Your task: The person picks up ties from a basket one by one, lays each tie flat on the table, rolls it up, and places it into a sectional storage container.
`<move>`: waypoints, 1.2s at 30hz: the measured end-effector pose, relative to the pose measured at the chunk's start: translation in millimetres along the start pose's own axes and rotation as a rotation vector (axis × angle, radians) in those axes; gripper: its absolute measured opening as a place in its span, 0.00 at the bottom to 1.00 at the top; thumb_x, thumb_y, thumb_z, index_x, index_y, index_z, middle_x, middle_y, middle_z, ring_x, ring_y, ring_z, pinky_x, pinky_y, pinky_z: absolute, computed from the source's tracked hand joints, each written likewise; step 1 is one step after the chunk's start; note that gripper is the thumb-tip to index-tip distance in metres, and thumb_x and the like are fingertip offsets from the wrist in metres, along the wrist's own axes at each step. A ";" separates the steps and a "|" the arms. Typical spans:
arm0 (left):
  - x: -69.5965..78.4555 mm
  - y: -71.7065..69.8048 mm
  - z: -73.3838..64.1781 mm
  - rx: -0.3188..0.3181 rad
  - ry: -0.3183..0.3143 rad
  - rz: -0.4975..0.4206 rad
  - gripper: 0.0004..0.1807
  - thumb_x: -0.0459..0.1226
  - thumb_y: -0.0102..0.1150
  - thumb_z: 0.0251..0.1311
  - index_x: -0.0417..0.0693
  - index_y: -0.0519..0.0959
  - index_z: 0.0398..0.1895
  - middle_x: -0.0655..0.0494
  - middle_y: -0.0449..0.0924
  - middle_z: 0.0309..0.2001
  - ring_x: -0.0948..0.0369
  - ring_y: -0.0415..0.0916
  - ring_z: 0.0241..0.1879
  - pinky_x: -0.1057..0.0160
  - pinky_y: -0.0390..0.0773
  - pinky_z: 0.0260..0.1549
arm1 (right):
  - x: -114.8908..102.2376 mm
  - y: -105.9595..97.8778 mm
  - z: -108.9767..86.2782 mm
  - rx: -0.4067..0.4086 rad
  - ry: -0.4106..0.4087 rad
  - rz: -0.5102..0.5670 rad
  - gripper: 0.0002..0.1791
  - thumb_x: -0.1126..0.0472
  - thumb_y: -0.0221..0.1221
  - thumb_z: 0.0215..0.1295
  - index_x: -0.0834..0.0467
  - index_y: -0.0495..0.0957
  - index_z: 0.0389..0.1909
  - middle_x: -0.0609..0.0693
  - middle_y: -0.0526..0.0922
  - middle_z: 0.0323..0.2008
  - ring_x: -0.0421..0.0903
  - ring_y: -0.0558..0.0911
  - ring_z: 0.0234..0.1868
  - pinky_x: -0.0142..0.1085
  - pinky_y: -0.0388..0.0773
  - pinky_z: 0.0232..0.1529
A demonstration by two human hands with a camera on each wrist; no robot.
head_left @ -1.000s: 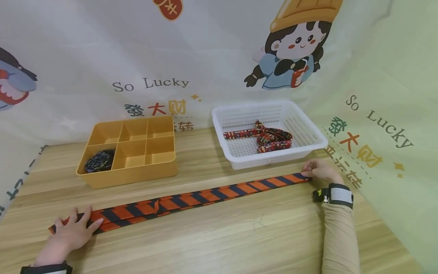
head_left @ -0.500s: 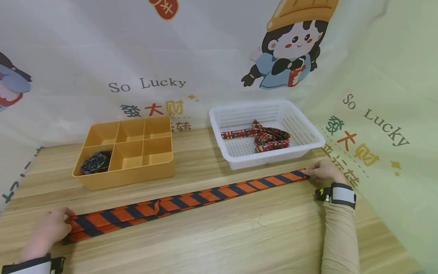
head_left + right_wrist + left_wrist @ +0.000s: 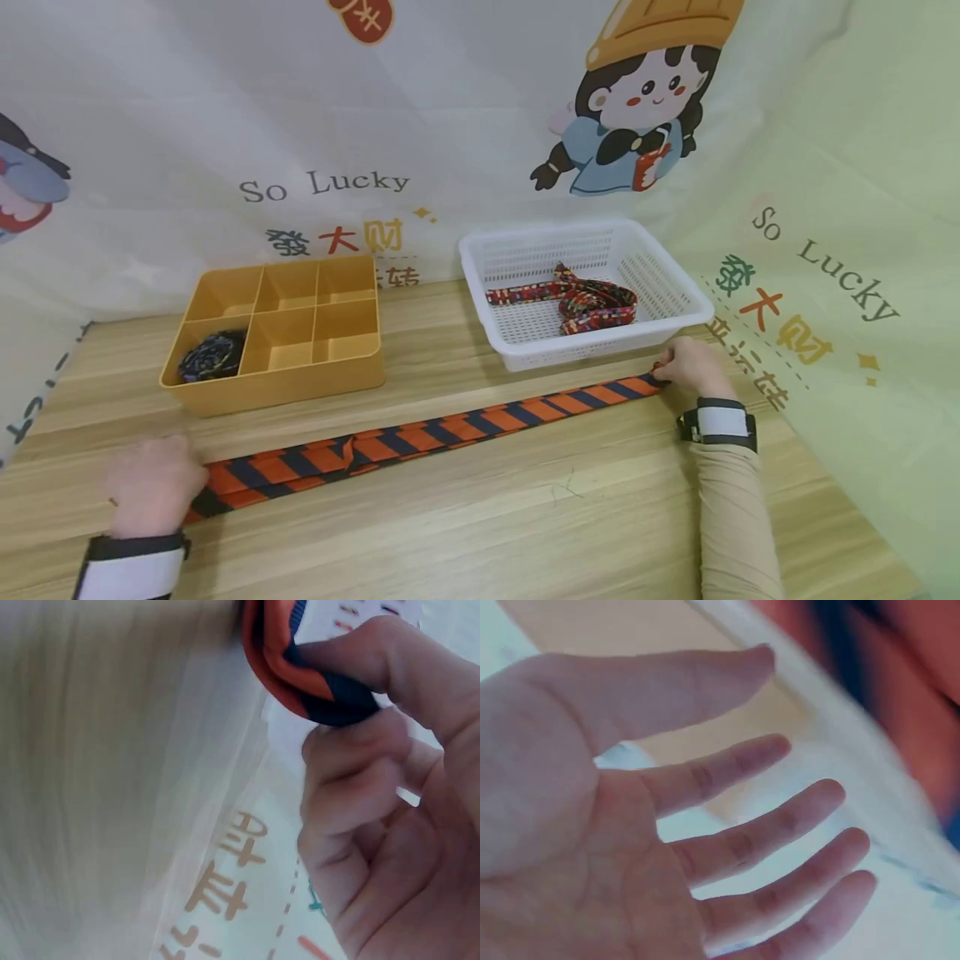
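An orange and navy striped necktie (image 3: pixel 468 423) stretches flat across the wooden table, rising toward the right. Its narrow end is pinched between the thumb and curled fingers of my right hand (image 3: pixel 696 367). In the right wrist view the tie end (image 3: pixel 281 675) bends up and folds over at those fingertips. My left hand (image 3: pixel 153 483), blurred in the head view, is at the wide end and hides part of it. The left wrist view shows that hand (image 3: pixel 630 787) with fingers straight and spread, nothing between them, and striped fabric (image 3: pixel 900 690) beyond.
A yellow six-compartment box (image 3: pixel 285 387) stands at the back left, a dark rolled-up tie (image 3: pixel 212 356) in its front left compartment. To its right, a white mesh basket (image 3: pixel 517 358) holds a red patterned tie (image 3: pixel 600 304). Printed cloth (image 3: pixel 465 100) hangs behind the table.
My left hand gripped the tie's wide end half a second ago, then let go and moved right. The right hand has drawn its end slightly left and curled its fingers more.
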State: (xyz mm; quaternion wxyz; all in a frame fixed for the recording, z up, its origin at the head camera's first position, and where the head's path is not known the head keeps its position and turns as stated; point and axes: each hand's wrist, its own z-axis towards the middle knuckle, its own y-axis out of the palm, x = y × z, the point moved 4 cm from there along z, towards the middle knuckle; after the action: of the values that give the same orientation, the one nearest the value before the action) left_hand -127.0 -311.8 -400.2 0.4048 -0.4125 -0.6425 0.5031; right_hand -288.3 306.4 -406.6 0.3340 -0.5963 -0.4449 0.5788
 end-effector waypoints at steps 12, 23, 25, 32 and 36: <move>195.6 45.9 -47.5 -0.247 0.763 -0.163 0.32 0.49 0.57 0.62 0.48 0.66 0.67 0.46 0.58 0.72 0.41 0.49 0.72 0.30 0.56 0.61 | -18.7 13.0 5.3 0.033 -0.080 -0.080 0.12 0.70 0.65 0.39 0.61 0.69 0.20 0.53 0.72 0.21 0.50 0.72 0.25 0.36 0.65 0.26; 200.8 57.6 -50.1 -0.298 0.700 -0.145 0.34 0.44 0.60 0.59 0.48 0.64 0.69 0.50 0.52 0.75 0.41 0.44 0.74 0.24 0.49 0.58 | -14.3 14.7 5.0 -0.114 -0.107 0.040 0.05 0.73 0.62 0.44 0.64 0.78 0.24 0.53 0.81 0.24 0.43 0.75 0.25 0.32 0.71 0.26; 201.3 56.8 -49.5 -0.281 0.697 -0.140 0.33 0.44 0.61 0.59 0.48 0.65 0.68 0.50 0.54 0.74 0.41 0.46 0.73 0.24 0.50 0.58 | -10.0 13.0 4.2 -0.126 -0.118 0.059 0.05 0.72 0.63 0.47 0.66 0.77 0.26 0.53 0.81 0.25 0.42 0.75 0.24 0.32 0.72 0.25; 206.1 54.8 -44.3 -0.054 0.691 -0.093 0.21 0.39 0.60 0.60 0.51 0.77 0.58 0.45 0.69 0.65 0.44 0.64 0.65 0.30 0.67 0.52 | 6.1 3.8 1.9 -0.029 -0.047 0.144 0.11 0.68 0.62 0.54 0.73 0.74 0.33 0.62 0.80 0.28 0.43 0.77 0.24 0.32 0.73 0.26; 210.0 55.1 -39.1 0.074 0.692 -0.034 0.17 0.36 0.59 0.60 0.56 0.81 0.52 0.41 0.74 0.56 0.44 0.71 0.57 0.36 0.74 0.44 | 8.0 2.5 1.5 0.024 -0.040 0.124 0.10 0.68 0.61 0.55 0.72 0.73 0.33 0.64 0.79 0.30 0.51 0.78 0.30 0.34 0.72 0.29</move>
State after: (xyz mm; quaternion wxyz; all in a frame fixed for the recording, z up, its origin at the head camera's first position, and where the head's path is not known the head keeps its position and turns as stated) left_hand -153.4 -94.2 -425.7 0.6218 -0.5330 -0.4551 0.3496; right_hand -290.0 312.6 -412.1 0.2956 -0.6070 -0.4065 0.6156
